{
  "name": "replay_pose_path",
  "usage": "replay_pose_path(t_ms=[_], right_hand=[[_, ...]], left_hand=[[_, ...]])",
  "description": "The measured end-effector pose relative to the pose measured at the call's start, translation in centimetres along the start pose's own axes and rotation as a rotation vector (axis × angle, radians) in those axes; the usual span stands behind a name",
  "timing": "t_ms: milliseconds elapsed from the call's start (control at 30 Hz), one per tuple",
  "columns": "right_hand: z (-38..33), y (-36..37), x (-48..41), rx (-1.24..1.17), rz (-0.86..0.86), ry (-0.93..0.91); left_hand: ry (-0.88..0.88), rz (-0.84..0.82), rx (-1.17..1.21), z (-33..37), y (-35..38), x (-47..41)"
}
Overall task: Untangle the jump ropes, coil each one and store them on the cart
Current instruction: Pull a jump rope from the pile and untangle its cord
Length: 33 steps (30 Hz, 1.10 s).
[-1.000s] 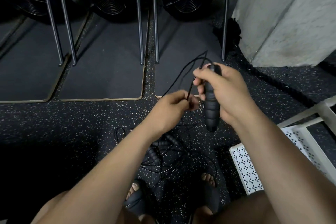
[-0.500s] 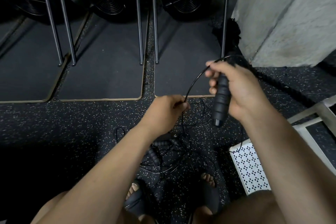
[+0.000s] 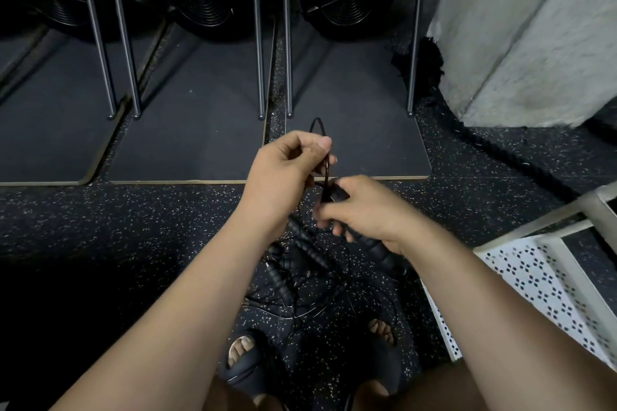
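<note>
The left hand [image 3: 287, 173] was raised above the floor [image 3: 133, 227], its thumb and fingers [image 3: 300, 143] pinching a small loop of thin black cord [image 3: 317, 122]. Just beside it, the right hand [image 3: 367, 210] was wrapped around a ribbed black handle [image 3: 384, 255], fingers curled about the upper end. The other ropes lay in a tangle [image 3: 300, 280] on the floor directly below the hands, between them and the sandalled feet, with several handles mixed in. The white perforated cart [image 3: 541, 277] stood near on the right and carried no rope in the visible part. Risk: the held cord appeared to run down into the tangle, so winding further turns without first tracing it free would probably tighten a knot or lift neighbouring ropes. A loose pinch could let the formed loop spring open.
</note>
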State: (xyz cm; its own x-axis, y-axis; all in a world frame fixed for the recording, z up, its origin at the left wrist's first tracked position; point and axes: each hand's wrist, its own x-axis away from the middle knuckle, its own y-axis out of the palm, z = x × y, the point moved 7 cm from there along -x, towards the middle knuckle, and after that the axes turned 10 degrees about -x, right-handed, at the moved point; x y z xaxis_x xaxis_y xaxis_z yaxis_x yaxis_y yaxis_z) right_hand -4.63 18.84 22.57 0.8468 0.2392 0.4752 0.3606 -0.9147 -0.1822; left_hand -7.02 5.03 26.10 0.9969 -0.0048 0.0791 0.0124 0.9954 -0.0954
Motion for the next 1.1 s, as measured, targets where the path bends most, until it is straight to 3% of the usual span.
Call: replay_pose_path(t_ms=[200,333,467,633,767,967,1100], right_hand=[[-1.3,-0.5,0.3,0.028,0.079,-0.106],[-2.5,-1.9,0.8,-0.082,0.177,-0.181],[-3.2,-3.8,1.3,-0.269,0.273,-0.221],[-4.3,-5.2,2.0,-0.658,0.219,-0.265],[-4.9,-7.0,2.4,-0.871,0.243,-0.310],[-3.6,-9.2,1.9,-1.082,0.270,-0.277],[-2.7,-9.0,1.3,-0.962,0.321,-0.219]], left_hand=[[0.026,0.068,-0.152,-0.2,-0.8,-0.3],[-0.053,0.038,-0.320,-1.7,-0.4,-0.4],[-0.039,0.122,-0.407,-1.4,-0.7,-0.1],[-0.071,-0.257,-0.421,-2.3,2.6,1.1],[-0.061,-0.429,-0.544,-3.2,4.0,1.9],[0.044,-0.481,-0.801,-4.1,3.8,1.8],[0.054,-0.450,-0.782,-3.7,3.7,1.7]])
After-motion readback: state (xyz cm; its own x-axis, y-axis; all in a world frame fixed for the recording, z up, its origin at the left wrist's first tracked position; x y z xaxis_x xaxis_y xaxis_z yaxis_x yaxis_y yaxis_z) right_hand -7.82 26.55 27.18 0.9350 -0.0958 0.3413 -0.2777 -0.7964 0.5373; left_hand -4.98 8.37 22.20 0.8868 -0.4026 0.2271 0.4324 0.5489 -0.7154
